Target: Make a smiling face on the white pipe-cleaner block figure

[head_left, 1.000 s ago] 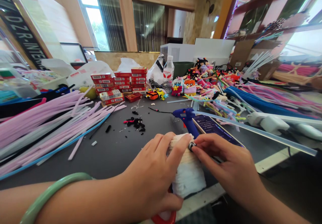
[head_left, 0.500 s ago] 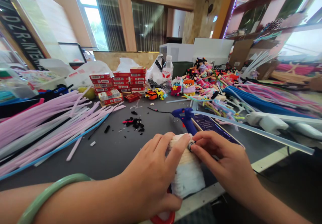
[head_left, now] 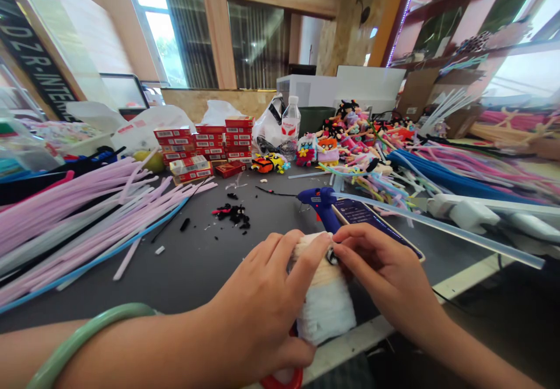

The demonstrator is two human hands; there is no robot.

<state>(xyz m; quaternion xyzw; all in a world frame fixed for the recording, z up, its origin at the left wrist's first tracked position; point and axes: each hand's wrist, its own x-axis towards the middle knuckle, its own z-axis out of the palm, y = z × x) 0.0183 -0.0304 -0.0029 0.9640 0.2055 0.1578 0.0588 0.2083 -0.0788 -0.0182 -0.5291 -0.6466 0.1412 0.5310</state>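
Observation:
My left hand [head_left: 266, 290] is wrapped round a fuzzy block [head_left: 326, 310], white below and cream above, that looks built from pipe cleaners. A small black-and-white round piece [head_left: 331, 255] sits against the block's upper right side. The fingertips of my right hand [head_left: 385, 266] are pinched together at that piece and touch the block's edge. Part of a red handle [head_left: 289, 379] shows beneath my left hand; the rest of it is hidden. Just beyond the block, a blue glue gun [head_left: 321, 205] with a long clear glue stick [head_left: 437, 228] rests beside a phone [head_left: 376, 225].
Pink and white pipe cleaners [head_left: 87, 214] spread over the left of the grey table. Black scraps [head_left: 234, 214] lie mid-table, with stacked red boxes [head_left: 203, 144] behind. Finished dolls [head_left: 350, 126], a bottle [head_left: 290, 123] and blue pipe cleaners [head_left: 450, 179] are further back and right.
My right fingers have shifted slightly at the black-and-white piece, so more of its dark part shows. My left hand keeps its hold on the block.

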